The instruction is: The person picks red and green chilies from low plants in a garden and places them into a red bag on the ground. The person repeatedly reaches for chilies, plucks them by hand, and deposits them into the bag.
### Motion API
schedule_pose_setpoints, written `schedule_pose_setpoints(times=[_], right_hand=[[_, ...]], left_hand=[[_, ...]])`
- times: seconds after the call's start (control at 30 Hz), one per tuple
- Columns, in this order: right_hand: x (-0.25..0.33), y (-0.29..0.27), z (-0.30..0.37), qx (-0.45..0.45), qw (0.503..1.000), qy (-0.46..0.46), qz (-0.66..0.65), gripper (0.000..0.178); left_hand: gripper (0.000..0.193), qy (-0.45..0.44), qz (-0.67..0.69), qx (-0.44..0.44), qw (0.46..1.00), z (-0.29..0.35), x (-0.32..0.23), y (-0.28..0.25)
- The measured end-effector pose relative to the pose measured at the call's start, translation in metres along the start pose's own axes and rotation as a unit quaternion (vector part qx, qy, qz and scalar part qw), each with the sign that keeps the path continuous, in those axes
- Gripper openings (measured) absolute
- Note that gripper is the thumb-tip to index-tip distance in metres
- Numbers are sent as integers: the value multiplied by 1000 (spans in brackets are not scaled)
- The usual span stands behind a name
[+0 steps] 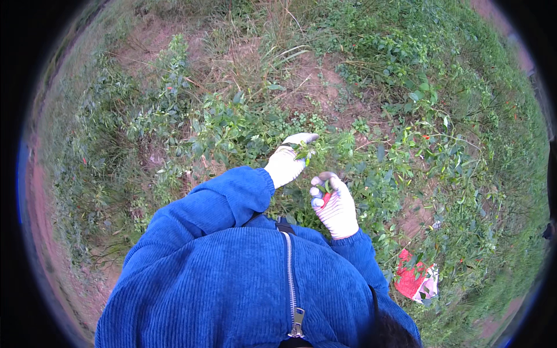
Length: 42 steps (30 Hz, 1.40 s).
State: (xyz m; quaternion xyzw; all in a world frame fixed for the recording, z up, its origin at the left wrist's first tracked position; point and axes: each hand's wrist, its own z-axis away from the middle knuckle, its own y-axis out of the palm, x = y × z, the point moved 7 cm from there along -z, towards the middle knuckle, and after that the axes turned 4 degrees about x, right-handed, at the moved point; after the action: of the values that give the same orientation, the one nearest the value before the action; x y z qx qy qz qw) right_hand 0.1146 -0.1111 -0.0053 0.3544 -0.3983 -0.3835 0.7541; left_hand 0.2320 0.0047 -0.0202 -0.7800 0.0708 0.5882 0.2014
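Leafy plants (pixel 232 124), red pepper (pixel 325 199), slanting up rightward

1. So it's all open ground (pixel 318 84), brownish dirt peeking through, with one patch just past the left grip (pixel 290 159).
2. Leafy green plants (pixel 223 124) cover loads of it, crowding around both grips.
3. Dry strawy grass (pixel 238 66) farther out beyond the left grip.
4. Crumpled red-and-white bag-like thing (pixel 411 277) low in the greenery, right of the right grip (pixel 336 207) and closer to the body. Can't tell if it's touching dirt.
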Motion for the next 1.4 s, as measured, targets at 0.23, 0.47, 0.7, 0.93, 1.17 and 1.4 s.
schedule_pose_setpoints(times=[0.23, 0.47, 0.7, 0.93, 1.17, 1.4], right_hand=[[17, 31, 16, 27, 983, -66, 169, 26], [21, 22, 7, -30, 996, -18, 78, 36], [33, 25, 10, -47, 982, -89, 159, 22], [42, 37, 21, -17, 962, -171, 213, 23], [39, 24, 6, -99, 889, -165, 415, 26], [52, 17, -13, -142, 713, -257, 637, 24]], left_hand=[[19, 103, -151, 111, 977, -9, -26, 6], [34, 159, -411, 150, 885, -9, -59, 15], [32, 105, -448, 192, 867, -14, -59, 14], [31, 90, -452, 184, 868, -11, -56, 6], [30, 34, -491, 253, 833, -11, -45, 13], [29, 49, -519, 268, 810, -7, -51, 19]])
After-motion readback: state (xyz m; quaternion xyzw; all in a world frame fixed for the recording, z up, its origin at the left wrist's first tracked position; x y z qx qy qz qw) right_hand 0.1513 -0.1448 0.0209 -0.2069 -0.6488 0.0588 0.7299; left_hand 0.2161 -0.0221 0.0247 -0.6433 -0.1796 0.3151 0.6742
